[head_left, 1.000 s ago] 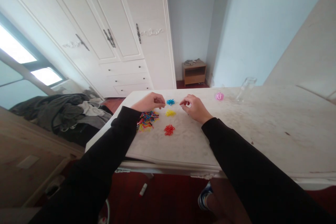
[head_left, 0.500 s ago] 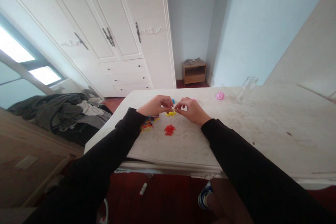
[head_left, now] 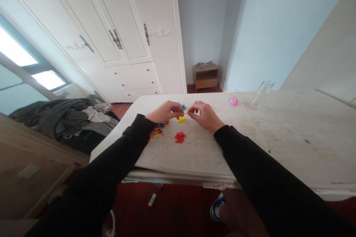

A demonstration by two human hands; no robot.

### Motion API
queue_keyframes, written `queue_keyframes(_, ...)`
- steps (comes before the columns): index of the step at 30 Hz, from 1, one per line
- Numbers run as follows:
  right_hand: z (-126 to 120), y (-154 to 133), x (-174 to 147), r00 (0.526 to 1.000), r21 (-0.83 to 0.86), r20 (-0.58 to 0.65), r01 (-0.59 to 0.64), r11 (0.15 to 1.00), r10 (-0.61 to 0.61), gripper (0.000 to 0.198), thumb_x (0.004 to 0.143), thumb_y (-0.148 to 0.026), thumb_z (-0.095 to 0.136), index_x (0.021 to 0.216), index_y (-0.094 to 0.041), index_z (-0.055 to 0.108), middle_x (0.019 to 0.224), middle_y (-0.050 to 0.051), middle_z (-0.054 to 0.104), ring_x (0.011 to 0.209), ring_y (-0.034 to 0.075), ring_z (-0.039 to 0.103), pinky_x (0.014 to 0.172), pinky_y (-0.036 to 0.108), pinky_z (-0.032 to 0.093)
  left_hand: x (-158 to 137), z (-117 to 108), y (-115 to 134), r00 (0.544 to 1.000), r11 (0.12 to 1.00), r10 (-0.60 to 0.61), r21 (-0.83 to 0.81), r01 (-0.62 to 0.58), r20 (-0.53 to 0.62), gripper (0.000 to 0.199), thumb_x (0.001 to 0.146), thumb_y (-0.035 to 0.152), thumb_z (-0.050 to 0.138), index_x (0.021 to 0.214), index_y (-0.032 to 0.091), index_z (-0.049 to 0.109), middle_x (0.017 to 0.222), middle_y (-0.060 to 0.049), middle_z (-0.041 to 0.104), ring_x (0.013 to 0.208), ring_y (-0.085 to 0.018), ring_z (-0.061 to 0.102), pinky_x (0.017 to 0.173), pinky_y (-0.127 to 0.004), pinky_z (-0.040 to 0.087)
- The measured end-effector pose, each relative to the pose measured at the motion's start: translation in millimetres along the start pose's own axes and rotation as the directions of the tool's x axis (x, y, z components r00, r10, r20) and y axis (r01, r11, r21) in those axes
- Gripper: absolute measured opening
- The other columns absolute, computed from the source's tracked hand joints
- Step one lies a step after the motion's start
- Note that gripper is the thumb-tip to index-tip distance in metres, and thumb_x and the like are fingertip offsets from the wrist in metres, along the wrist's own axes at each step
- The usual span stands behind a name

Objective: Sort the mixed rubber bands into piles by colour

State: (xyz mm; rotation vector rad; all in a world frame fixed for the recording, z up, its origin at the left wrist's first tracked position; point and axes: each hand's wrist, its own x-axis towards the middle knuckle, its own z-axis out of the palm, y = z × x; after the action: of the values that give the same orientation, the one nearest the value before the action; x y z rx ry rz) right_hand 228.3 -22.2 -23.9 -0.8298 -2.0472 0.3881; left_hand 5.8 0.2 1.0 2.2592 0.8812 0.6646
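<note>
The left hand point(head_left: 168, 111) and right hand point(head_left: 205, 116) are pinching one yellow band point(head_left: 185, 113), which is spanning their gap near one yellow pile point(head_left: 181, 120). The left hand is partly blocking one blue pile point(head_left: 183, 107) and one mixed pile point(head_left: 157, 132). One red pile point(head_left: 180, 137), one pink thing point(head_left: 233, 101) and one glass point(head_left: 262, 93) are sitting uncovered.

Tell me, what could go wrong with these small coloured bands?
The thin yellow band, pinched between the left hand and the right hand, might slip or spring away. If dropped, it could get lost in the multicoloured heap of small bands near the left hand. The black left sleeve might brush that loose heap and scatter it.
</note>
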Motion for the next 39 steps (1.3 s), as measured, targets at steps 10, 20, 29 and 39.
queue_keyframes(10,-16,6,5,0.906,-0.074,-0.418,-0.104,0.992,0.064,0.014,0.079,-0.013,0.055,0.069,-0.022,0.050,0.073,0.000,0.050,0.069,0.017,0.049,0.068,0.031,0.039,1,-12,-7,0.990,0.996,0.003,0.088,0.010,-0.142,0.005,0.077,0.012,0.062,0.073,0.014,0.065,0.067,-0.002,0.070,0.060,-0.012,0.066,0.062,-0.023,0.052)
queue_keyframes(20,-11,2,3,0.970,-0.090,-0.239,0.033,0.995,-0.054,0.012,0.082,-0.016,0.060,0.072,-0.021,0.057,0.073,0.001,0.054,0.074,0.018,0.052,0.070,0.032,0.040,5,-1,-8,0.985,0.999,0.016,0.041,-0.009,-0.169,0.003,0.079,0.016,0.063,0.077,0.015,0.064,0.065,0.000,0.067,0.057,-0.011,0.063,0.060,-0.023,0.051)
queue_keyframes(29,-17,4,3,0.963,-0.038,-0.264,-0.063,0.997,0.051,0.011,0.082,-0.013,0.058,0.074,-0.020,0.059,0.075,0.002,0.057,0.071,0.017,0.053,0.068,0.031,0.041,-2,-15,-11,0.998,0.964,-0.043,0.261,0.056,-0.054,0.014,0.082,0.029,0.068,0.084,0.016,0.075,0.073,-0.002,0.072,0.067,-0.013,0.063,0.067,-0.024,0.049)
queue_keyframes(39,-14,7,2,0.978,-0.065,-0.209,-0.045,0.997,0.031,0.012,0.080,-0.011,0.059,0.071,-0.020,0.058,0.076,0.001,0.053,0.072,0.017,0.052,0.070,0.032,0.041,-4,-21,-4,0.998,0.957,-0.010,0.291,-0.009,0.063,0.023,0.086,0.038,0.068,0.087,0.018,0.080,0.082,-0.004,0.073,0.072,-0.014,0.062,0.069,-0.025,0.047)
